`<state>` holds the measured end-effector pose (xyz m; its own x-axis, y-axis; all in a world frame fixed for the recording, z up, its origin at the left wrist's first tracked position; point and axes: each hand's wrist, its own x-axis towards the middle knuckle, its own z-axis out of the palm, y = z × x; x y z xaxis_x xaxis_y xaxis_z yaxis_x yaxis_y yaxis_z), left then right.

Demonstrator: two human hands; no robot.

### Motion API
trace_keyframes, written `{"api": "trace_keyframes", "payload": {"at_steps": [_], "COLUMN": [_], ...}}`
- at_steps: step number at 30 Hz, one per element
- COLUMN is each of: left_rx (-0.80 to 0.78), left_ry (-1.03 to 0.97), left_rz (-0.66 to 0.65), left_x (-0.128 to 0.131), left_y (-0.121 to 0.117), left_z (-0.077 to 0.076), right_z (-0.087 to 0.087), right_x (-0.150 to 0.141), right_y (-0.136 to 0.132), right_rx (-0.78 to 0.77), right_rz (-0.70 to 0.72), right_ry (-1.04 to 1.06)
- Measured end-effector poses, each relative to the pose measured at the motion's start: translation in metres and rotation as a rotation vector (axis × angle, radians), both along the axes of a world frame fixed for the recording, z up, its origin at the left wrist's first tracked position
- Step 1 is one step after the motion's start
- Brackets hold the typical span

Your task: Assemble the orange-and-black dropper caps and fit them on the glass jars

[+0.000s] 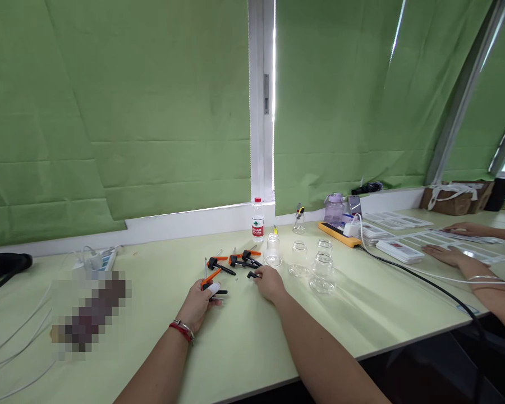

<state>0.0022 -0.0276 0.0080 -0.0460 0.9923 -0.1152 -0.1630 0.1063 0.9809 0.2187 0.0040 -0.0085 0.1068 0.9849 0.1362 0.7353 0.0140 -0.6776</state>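
My left hand (196,307) is closed around an orange-and-black tool (211,278) with a thin metal rod, a white wrap showing on one of its digits. The tool's exact kind is unclear. To its right, my right hand (271,285) pinches a small black angled part (251,275) just at or above the table; I cannot tell which. Beyond both hands lie several similar orange-and-black tools (238,260) in a loose group. A tiny dark piece (236,279) rests on the table between my hands. An upside-down clear glass jar (273,249) stands just behind my right hand.
Several clear glass jars (322,274) stand to the right. A water bottle (258,221) is by the window, with a purple bottle (334,209) and an orange power strip (339,234) farther right. Another person's hands (444,255) rest over sheets. Cables cross the left side.
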Motion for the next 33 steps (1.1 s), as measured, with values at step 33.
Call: {"api": "trace_keyframes", "payload": {"at_steps": [33], "left_rx": [0.119], "left_ry": [0.029], "left_rz": [-0.131], "left_x": [0.001], "left_y": [-0.004], "left_z": [-0.004], "right_z": [0.009], "right_x": [-0.036], "right_y": [-0.030], "right_rx": [0.091], "right_rz": [0.455], "right_ry": [0.076]}}
